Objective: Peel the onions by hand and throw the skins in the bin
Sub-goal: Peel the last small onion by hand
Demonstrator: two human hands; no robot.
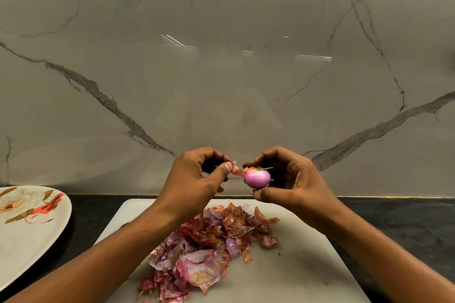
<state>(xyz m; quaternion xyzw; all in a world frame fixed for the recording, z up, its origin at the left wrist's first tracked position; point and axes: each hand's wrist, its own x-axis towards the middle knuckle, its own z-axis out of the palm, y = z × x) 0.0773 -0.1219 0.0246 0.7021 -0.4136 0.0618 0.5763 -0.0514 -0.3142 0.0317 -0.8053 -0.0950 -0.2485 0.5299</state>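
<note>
Both hands are up above the far edge of the cutting board (283,265), in front of the marble wall (221,69).

Right hand (290,179): fingers curled round the onion (257,178), thumb under it, fingertips on top. The onion is small, mostly bare, shiny pink-purple, with the root tuft facing up. It's in the air over the board's far edge, not touching the board.

Left hand (194,179): thumb and forefinger pinch a strip of skin (236,171). The strip's other end is still on the onion's left side, near the top. The other fingers are curled in, and I can't tell if they hold anything else.

The pile of skins (209,248) sits on the board, from mid-board towards its near left, below my hands. It's a mix of dry brown-red and pale pink pieces. One purple chunk lies in the pile; can't tell if it's skin or flesh.

The board lies on the dark counter (394,216). A flower-print plate (27,229) is left of the board, apart from it and cut off by the frame edge.
</note>
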